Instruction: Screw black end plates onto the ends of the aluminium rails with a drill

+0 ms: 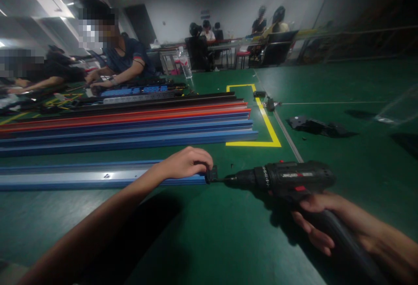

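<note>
A blue and silver rail [81, 175] lies lengthwise on the green table, its right end under my left hand [187, 163]. The bent fingers of that hand hold a small black end piece [213, 174] against the rail's end. My right hand [321, 219] is wrapped round the handle of a black cordless drill [294, 178]. The drill points left, and its thin bit reaches the black end piece or stops just short of it; which of the two I cannot tell.
Behind lie several blue rails [130, 135], red rails [130, 116] and black rails. Yellow tape [269, 124] marks the table. Black parts [316, 126] lie at the right, a plastic bottle [184, 64] stands farther back. A person [126, 61] works across the table.
</note>
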Tool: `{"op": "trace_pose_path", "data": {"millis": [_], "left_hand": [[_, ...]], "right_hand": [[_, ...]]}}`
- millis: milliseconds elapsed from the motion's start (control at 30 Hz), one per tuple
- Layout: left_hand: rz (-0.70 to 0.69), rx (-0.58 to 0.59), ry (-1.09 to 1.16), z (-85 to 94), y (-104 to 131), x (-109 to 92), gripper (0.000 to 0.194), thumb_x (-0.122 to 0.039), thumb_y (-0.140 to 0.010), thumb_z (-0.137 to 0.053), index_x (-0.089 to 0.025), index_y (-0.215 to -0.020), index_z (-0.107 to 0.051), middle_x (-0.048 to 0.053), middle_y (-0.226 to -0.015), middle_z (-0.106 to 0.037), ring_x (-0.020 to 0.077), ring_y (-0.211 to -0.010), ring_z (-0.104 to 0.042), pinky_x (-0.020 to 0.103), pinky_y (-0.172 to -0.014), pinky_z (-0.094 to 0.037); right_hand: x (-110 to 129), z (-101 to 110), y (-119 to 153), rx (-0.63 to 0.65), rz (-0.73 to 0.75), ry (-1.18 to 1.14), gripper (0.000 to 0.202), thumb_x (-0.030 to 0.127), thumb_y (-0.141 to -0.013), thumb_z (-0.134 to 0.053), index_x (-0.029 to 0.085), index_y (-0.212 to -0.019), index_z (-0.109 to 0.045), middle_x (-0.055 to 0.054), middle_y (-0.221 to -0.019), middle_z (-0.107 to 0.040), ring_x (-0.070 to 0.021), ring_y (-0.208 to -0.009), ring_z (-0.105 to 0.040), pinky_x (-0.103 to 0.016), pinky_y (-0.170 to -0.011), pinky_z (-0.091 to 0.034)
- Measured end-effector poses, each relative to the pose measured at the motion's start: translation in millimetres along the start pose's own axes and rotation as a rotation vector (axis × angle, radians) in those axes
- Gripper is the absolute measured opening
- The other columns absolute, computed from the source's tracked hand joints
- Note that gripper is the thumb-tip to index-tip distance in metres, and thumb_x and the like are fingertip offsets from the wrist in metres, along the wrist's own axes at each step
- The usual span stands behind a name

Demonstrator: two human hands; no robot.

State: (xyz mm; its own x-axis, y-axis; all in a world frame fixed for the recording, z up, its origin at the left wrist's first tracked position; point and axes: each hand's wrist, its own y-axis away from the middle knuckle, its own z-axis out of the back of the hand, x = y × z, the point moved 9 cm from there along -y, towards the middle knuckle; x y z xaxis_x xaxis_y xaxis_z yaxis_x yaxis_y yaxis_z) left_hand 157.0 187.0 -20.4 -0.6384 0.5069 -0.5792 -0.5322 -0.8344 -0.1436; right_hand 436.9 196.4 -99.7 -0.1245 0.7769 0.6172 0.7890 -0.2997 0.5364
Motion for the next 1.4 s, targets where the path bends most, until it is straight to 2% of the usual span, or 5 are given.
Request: {"op": "trace_pose_path", "data": {"millis": [267,467,667,967,1400], "left_hand": [[-0.014,0.000,-0.007,-0.1,0.9,-0.5,0.015,-0.013,-0.094,-0.058,-0.019,-0.094,-0.071,0.002,-0.101,-0.071,0.0147,-0.096,-0.065,0.027,-0.090,-0.048],[-0.026,0.019,-0.014,-0.9,1.1,-1.9,0.015,-0.013,-0.095,-0.057,-0.019,-0.094,-0.070,0.003,-0.100,-0.070,0.0152,-0.097,-0.064,0.029,-0.089,-0.048],[-0.026,0.024,-0.020,-0.8,0.7,-2.8,0.015,-0.011,-0.095,-0.056,-0.019,-0.094,-0.069,0.003,-0.101,-0.070,0.0150,-0.097,-0.064,0.029,-0.090,-0.048],[-0.029,0.020,-0.047,-0.8,0.4,-2.4,0.018,-0.009,-0.095,-0.054,-0.018,-0.097,-0.070,0.003,-0.101,-0.069,0.0157,-0.098,-0.063,0.030,-0.091,-0.048],[-0.024,0.036,-0.072,-1.7,0.4,-2.0,0.017,-0.011,-0.096,-0.055,-0.018,-0.098,-0.070,0.004,-0.101,-0.069,0.0168,-0.099,-0.063,0.031,-0.091,-0.048]], "right_hand": [[3.3,-13.0,2.9,0.120,0.019,-0.123,0.041,0.025,-0.085,-0.063,0.016,-0.125,-0.067,-0.006,-0.072,-0.071,-0.0098,-0.039,-0.059,-0.023,-0.043,-0.055],[0.1,-15.2,0.8,0.207,-0.023,-0.178,0.038,0.024,-0.087,-0.060,0.005,-0.118,-0.070,-0.009,-0.075,-0.071,-0.0097,-0.043,-0.061,-0.022,-0.046,-0.056],[3.1,-26.1,3.5,0.349,0.000,-0.206,0.040,0.021,-0.087,-0.057,0.005,-0.121,-0.069,-0.019,-0.099,-0.075,-0.0140,-0.057,-0.072,-0.023,-0.055,-0.060],[7.2,-28.2,5.1,0.300,0.066,-0.060,0.044,0.022,-0.085,-0.058,0.006,-0.125,-0.068,-0.026,-0.112,-0.073,-0.0209,-0.067,-0.076,-0.027,-0.062,-0.061],[-6.1,-10.2,-0.4,0.165,-0.007,-0.085,0.035,0.036,-0.093,-0.062,0.010,-0.113,-0.074,-0.024,-0.106,-0.074,-0.0040,-0.038,-0.055,-0.018,-0.041,-0.052]]}}
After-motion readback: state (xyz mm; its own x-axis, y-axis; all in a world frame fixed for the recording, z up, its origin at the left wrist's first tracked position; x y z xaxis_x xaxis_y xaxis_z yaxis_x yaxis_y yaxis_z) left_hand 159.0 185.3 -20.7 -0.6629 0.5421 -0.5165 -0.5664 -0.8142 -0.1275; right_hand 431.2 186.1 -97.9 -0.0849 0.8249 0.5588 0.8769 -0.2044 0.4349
